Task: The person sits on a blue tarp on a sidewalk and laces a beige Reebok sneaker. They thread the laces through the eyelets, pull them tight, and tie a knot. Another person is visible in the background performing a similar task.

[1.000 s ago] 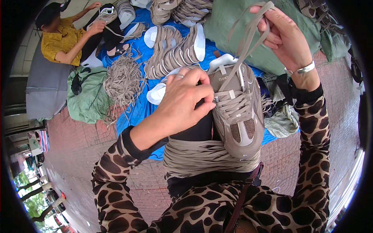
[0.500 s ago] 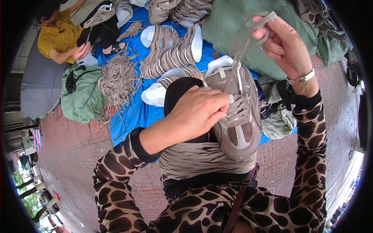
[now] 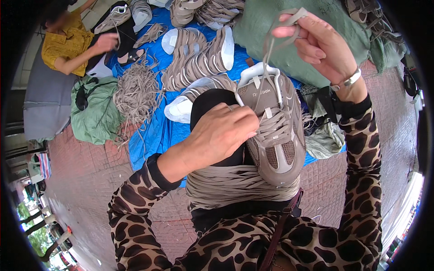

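Note:
A taupe sneaker [image 3: 282,156] rests toe toward me on my lap, its lace threaded through the lower eyelets. My left hand [image 3: 224,133] is closed at the left edge of the lacing, its fingertips curled against the shoe. Whether a lace end is also in those fingers is hidden. High on the right, my right hand [image 3: 318,47] pinches a looped flat beige shoelace [image 3: 267,49], which runs down to the tongue. A thick bundle of matching laces [image 3: 239,185] lies across my lap below the shoe.
Nested taupe shoe uppers [image 3: 199,58] lie on a blue tarp [image 3: 160,135]. A tangled lace pile [image 3: 138,90] sits by a green bag [image 3: 95,110]. At the upper left a person [image 3: 68,47] handles another shoe. A large green sack [image 3: 275,27] stands behind my right hand.
My left hand has shifted left, uncovering more of the tongue and lacing. My right hand has moved slightly left with the lace. The other person's hand has risen toward their shoe.

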`<state>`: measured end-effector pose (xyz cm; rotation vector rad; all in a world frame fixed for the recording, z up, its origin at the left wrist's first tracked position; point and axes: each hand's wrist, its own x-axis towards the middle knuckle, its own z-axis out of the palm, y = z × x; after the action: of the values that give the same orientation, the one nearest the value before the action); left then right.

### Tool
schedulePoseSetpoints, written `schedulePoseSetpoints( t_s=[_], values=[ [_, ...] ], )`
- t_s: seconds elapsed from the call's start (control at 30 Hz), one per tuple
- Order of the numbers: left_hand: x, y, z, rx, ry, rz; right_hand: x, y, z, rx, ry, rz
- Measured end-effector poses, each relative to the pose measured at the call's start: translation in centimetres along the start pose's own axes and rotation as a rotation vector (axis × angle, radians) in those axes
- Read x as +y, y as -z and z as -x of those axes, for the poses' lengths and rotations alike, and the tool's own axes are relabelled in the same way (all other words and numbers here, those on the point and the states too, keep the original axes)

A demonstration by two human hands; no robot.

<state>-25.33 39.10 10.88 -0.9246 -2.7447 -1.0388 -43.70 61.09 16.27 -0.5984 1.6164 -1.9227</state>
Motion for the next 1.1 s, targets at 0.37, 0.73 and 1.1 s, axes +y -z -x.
schedulePoseSetpoints(
  t_s=[0.37, 0.73, 1.1],
  values=[
    [-0.9, -0.3, -0.1, 0.140, 0.250, -0.075, 0.2, 2.5, -7.8, -0.035, -0.101, -0.303],
    [0.5, -1.6, -6.9, 0.162, 0.052, -0.142, 0.0, 3.0, -7.9, 0.094, -0.105, -0.107],
    [-4.1, 0.6, -8.1, 0.108, 0.440, 0.401, 0.5, 2.1, -10.2, -0.020, 0.403, 0.429]
  ],
)
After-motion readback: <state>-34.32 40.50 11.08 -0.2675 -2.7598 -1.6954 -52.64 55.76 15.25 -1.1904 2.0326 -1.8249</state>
